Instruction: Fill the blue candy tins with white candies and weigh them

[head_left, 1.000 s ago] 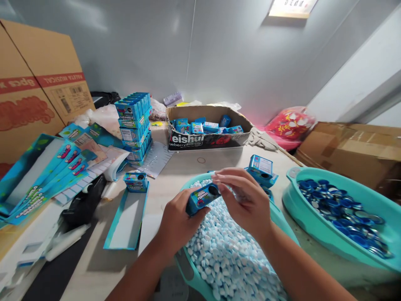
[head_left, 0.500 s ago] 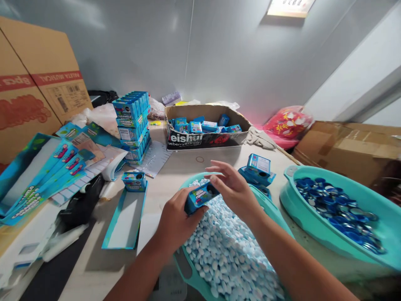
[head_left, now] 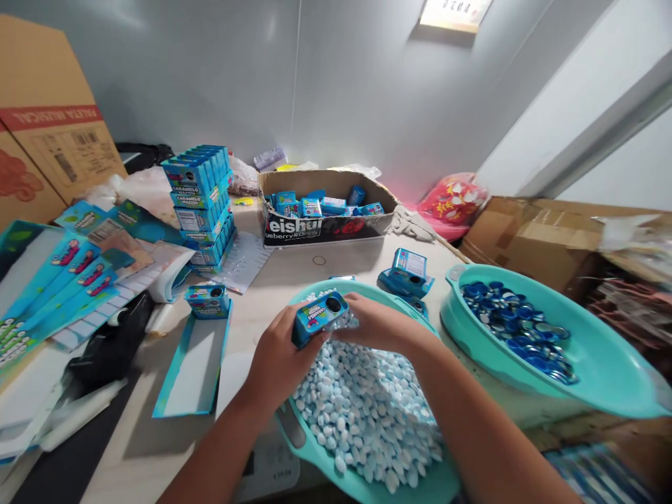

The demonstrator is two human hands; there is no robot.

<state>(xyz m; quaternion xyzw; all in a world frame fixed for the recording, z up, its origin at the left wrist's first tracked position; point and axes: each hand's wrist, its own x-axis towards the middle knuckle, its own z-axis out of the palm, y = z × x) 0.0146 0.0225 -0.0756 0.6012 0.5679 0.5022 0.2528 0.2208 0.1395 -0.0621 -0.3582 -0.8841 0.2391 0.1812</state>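
In my left hand (head_left: 278,357) is a small blue candy tin (head_left: 320,316), held tilted over a turquoise basin (head_left: 328,474). Pale blue and white candies (head_left: 367,413) fill much of that basin. My right hand (head_left: 367,323) is curled at the tin's right end, with some candies in its fingers. Blue tins (head_left: 409,269) lie just beyond the basin. Left of it, an open blue tray (head_left: 192,371) has small tins (head_left: 207,301) at its far end.
A second turquoise basin (head_left: 609,357) at the right holds blue lids (head_left: 517,329). Behind stand a black carton (head_left: 328,229) of tins and a stack of blue boxes (head_left: 202,210). Flattened packaging (head_left: 78,280) and a cardboard box (head_left: 63,126) are at the left.
My right hand has lowered from above the tin to its right end and now has candies in its fingers. The tin is tipped differently, and the view has shifted to the right.
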